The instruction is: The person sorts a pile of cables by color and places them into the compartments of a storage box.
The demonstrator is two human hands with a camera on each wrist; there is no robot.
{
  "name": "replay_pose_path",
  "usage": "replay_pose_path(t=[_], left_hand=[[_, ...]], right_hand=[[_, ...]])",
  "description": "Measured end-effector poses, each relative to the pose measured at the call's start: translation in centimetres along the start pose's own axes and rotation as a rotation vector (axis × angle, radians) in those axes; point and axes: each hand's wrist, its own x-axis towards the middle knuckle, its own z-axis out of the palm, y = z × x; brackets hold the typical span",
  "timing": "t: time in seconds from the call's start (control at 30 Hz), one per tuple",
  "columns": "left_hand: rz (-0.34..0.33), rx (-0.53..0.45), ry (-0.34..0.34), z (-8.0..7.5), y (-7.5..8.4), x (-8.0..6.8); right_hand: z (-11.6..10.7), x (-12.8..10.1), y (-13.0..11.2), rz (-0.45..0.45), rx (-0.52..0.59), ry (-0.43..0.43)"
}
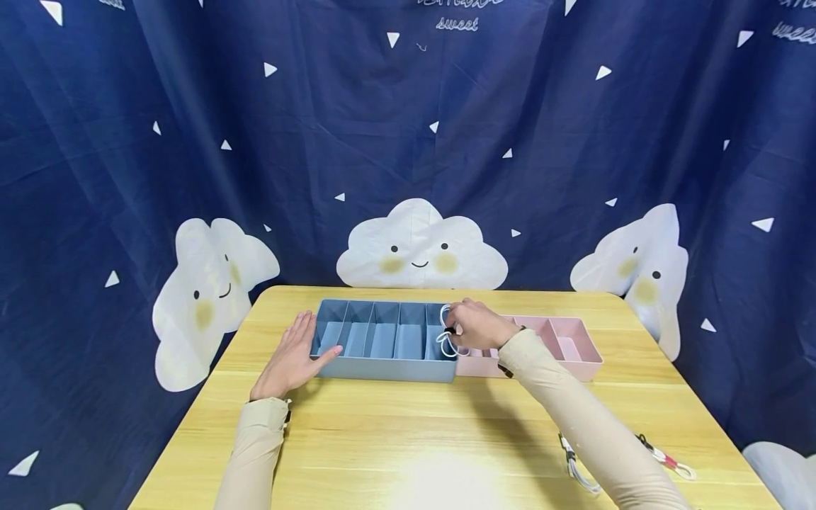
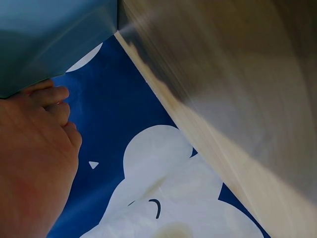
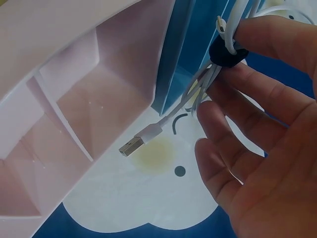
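My right hand [image 1: 474, 324] pinches a coiled white USB cable [image 3: 205, 79] bound with a black strap [image 3: 227, 51]. In the head view the cable's loops overlap the right end compartment of the blue divided box [image 1: 389, 369]. The cable's USB plug [image 3: 139, 140] dangles below the fingers in the right wrist view. My left hand [image 1: 295, 358] rests along the left end of the blue box, fingers straight and thumb over the front rim. A pink divided box [image 1: 576, 368] stands directly right of the blue one, partly hidden by my right hand and sleeve.
On the wooden table [image 1: 357, 439], a grey-white bundled cable [image 1: 576, 467] lies by my right forearm. Another bundled cable with a red part [image 1: 666, 459] lies farther right. A dark blue curtain [image 1: 408, 142] with clouds hangs behind the table's back edge.
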Motion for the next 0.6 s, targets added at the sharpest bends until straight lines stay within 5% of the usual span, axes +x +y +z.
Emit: replay_pose_path(t=[0.6], left_hand=[[0.003,-0.001,-0.001,-0.11,0.0,-0.03]], right_hand=[[0.31,0.13,-0.15,0.027,-0.007,-0.016]])
